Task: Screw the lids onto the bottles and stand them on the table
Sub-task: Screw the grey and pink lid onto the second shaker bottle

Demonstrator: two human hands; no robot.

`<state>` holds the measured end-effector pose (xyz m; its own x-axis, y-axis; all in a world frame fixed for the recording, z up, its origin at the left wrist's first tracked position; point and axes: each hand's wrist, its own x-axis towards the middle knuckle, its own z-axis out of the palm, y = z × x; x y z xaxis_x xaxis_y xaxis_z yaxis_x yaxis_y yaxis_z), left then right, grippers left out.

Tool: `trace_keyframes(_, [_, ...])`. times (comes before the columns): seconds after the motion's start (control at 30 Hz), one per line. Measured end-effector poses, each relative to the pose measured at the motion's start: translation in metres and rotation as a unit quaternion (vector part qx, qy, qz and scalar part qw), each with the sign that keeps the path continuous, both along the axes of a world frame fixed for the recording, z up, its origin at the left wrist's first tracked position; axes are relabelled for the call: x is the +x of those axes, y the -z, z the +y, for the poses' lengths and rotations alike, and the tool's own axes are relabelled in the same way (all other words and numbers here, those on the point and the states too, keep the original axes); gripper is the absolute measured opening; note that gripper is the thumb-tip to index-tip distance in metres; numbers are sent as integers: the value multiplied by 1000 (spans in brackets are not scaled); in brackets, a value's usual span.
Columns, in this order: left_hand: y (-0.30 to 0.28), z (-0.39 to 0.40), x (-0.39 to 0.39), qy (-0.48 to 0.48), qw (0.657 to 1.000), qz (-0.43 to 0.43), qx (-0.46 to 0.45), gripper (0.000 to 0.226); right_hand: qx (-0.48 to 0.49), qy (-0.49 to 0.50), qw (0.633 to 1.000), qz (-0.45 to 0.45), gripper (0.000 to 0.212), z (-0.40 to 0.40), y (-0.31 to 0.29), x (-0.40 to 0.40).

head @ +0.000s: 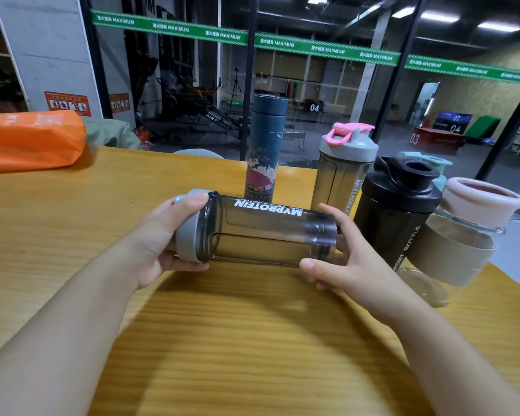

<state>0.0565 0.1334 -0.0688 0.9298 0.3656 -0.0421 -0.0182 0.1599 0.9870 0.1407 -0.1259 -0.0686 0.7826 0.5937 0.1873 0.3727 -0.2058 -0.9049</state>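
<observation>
A smoky transparent shaker bottle (258, 232) marked MYPROTEIN lies sideways in the air above the wooden table (222, 325). Its grey lid (189, 235) points left and my left hand (165, 235) grips that lid, thumb over the top. My right hand (333, 265) holds the bottle's base end, thumb and fingers curled round it. Behind stand a blue patterned flask (264, 148), a grey-lidded shaker with a pink cap (342, 169), a black sport bottle (397, 211) and a glass bottle with a pink lid and beige sleeve (469, 232).
An orange bag (30, 139) lies at the table's far left. A teal-lidded bottle (439, 169) peeks out behind the black one. A clear glassy object (424, 286) lies at the right edge. Glass partitions stand beyond the table's far edge.
</observation>
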Motion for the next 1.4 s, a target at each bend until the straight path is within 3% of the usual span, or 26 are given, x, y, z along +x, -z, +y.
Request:
trace_keyframes(0.37, [0, -4, -1, 0, 999, -41, 20, 65, -52, 34, 998, -21, 64, -2, -3, 0])
trace_keyframes(0.5, [0, -5, -1, 8, 998, -61, 33, 70, -74, 65, 995, 11, 82, -1, -1, 2])
trace_keyframes(0.63, [-1, -7, -1, 12, 994, -84, 70, 72, -70, 61, 993, 73, 76, 2, -2, 1])
trace_keyframes(0.8, [0, -8, -1, 18, 992, -95, 82, 66, -79, 43, 989, 119, 90, 3, 2, 6])
trace_keyframes(0.87, [1, -6, -2, 20, 993, -88, 79, 71, -43, 35, 990, 133, 83, 6, 4, 5])
trace_keyframes(0.97, [3, -5, -2, 30, 998, -53, 34, 70, -5, 29, 999, 34, 78, 4, 4, 0])
trace_keyframes(1.07, [4, -5, -2, 49, 999, -8, -1, 47, 26, 15, 996, -79, 85, 0, 2, -5])
trace_keyframes(1.13, [3, -5, -2, 53, 998, 1, -22, 33, 59, -1, 993, -98, 86, -1, 2, -6])
trace_keyframes(1.23, [2, -3, -2, 50, 998, 11, -36, 42, 74, -5, 991, -115, 82, -2, 3, -5])
trace_keyframes(1.4, [2, -3, -2, 35, 999, -5, -13, 39, 48, 5, 992, -120, 76, -2, 3, -2])
